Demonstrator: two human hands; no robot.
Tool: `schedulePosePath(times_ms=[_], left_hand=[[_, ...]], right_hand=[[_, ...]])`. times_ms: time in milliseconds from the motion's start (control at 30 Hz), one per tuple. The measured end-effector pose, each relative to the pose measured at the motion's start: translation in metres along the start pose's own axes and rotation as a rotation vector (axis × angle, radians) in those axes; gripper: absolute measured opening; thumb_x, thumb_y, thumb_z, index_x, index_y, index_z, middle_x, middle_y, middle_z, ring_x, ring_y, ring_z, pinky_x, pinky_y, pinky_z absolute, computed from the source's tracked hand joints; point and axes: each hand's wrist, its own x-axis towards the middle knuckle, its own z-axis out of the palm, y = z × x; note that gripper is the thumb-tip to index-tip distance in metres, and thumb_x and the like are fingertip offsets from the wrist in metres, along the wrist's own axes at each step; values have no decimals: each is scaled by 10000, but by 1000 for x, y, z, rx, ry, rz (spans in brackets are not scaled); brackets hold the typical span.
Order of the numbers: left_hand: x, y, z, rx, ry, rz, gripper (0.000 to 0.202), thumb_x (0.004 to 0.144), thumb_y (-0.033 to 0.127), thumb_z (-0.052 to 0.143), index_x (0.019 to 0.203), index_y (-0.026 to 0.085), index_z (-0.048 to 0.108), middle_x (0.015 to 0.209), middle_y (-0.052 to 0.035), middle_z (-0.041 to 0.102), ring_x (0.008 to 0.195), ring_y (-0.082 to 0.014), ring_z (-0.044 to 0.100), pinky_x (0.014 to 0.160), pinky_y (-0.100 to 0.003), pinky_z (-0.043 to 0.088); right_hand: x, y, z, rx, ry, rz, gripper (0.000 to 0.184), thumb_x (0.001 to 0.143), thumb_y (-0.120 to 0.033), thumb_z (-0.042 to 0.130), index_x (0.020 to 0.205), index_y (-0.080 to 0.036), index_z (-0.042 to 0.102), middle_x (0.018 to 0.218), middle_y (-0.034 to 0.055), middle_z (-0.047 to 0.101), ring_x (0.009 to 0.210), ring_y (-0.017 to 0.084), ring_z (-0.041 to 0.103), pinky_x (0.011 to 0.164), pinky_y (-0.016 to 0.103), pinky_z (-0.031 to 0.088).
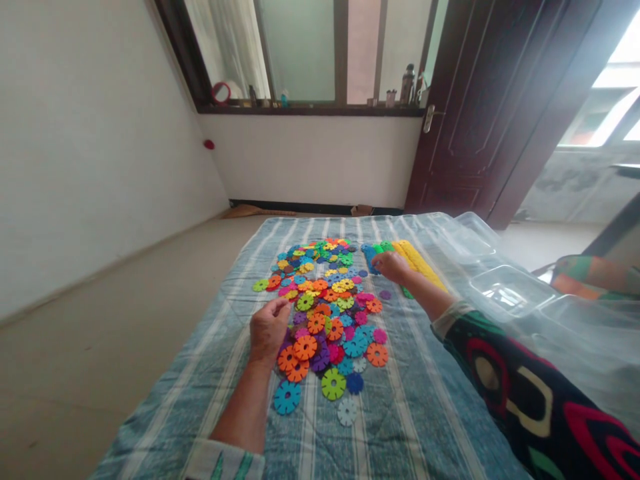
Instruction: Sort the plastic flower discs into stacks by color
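Beside one disc pile, left hand, right hand

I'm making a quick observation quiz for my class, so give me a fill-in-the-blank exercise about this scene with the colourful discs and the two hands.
1. The loose discs lie spread on a ____ blanket.
2. The longest stacked row, just beyond the right hand, is ____ in colour.
3. The left hand rests at the ____ edge of the loose discs.

Missing words: striped; yellow; left.
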Motion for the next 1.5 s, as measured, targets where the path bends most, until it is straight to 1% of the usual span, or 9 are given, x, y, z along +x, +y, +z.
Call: schedulePosePath(times_ms=[333, 500, 600, 800, 967, 1133, 1267, 1400, 1500], left_hand=[[1, -6, 2, 18, -5, 26, 306, 687, 423, 598, 837, 178, 706, 818, -51, 746, 806, -225, 691, 780, -321, 528], [0, -2, 2, 16, -4, 20, 289, 682, 403, 603, 832, 179, 708, 817, -44, 750, 799, -216, 692, 782, -313, 532], [-1, 0, 2, -1, -14, 15, 289, 677, 406, 607, 823, 176, 704, 805, -45, 749, 791, -215, 692, 774, -310, 535], [-1, -1, 3, 8, -23, 27, 300, 682, 411, 595, 816, 163, 699, 785, -54, 741, 786, -218, 691, 773, -310, 528], [-3, 3, 3, 27, -73, 59, 281, 701, 398, 582, 803, 160, 691, 787, -50, 735, 779, -208, 687, 773, -299, 527], [-10, 15, 6, 40, -180, 176, 275, 729, 387, 589, 866, 172, 692, 878, -45, 737, 818, -194, 679, 787, -301, 542], [-15, 23, 10, 80, -251, 375, 308, 723, 403, 642, 922, 175, 700, 1029, -88, 722, 1007, -234, 654, 910, -364, 525], [-15, 24, 11, 165, -312, 515, 301, 697, 401, 699, 907, 186, 712, 1064, -100, 719, 1089, -259, 628, 1002, -417, 480], [-14, 20, 12, 219, -302, 548, 245, 699, 353, 695, 884, 194, 717, 1085, -101, 717, 1085, -261, 632, 993, -429, 490]], right_hand=[[3, -3, 1, -65, -9, -71, 266, 879, -182, 499, 974, -219, 745, 1033, 75, 706, 981, 213, 619, 759, 257, 429], [-4, -9, -1, -65, 35, -81, 270, 897, -198, 499, 1077, -191, 699, 1110, 104, 672, 1066, 231, 574, 820, 281, 427], [-19, -25, -3, -29, 39, -127, 263, 933, -250, 470, 1068, -213, 693, 1095, 81, 679, 1038, 207, 584, 810, 268, 428], [-68, -74, 4, 176, -7, -314, 206, 922, -318, 535, 881, -203, 700, 914, 54, 672, 874, 171, 596, 729, 250, 402], [-90, -106, 20, 204, -24, -377, 194, 905, -348, 581, 876, -185, 683, 922, 61, 634, 912, 174, 564, 766, 265, 383], [-89, -122, 30, 188, 7, -311, 206, 874, -381, 624, 909, -185, 680, 985, 76, 615, 942, 192, 547, 800, 292, 384], [-91, -125, 34, 231, 25, -374, 158, 881, -331, 611, 950, -211, 687, 966, 58, 622, 939, 185, 554, 811, 291, 394], [-105, -111, 34, 302, 77, -431, 170, 873, -272, 616, 1016, -218, 690, 1008, 59, 638, 992, 191, 564, 862, 302, 406], [-118, -96, 32, 289, 138, -315, 212, 878, -271, 607, 1072, -221, 677, 1105, 80, 630, 1068, 219, 544, 922, 345, 396]])
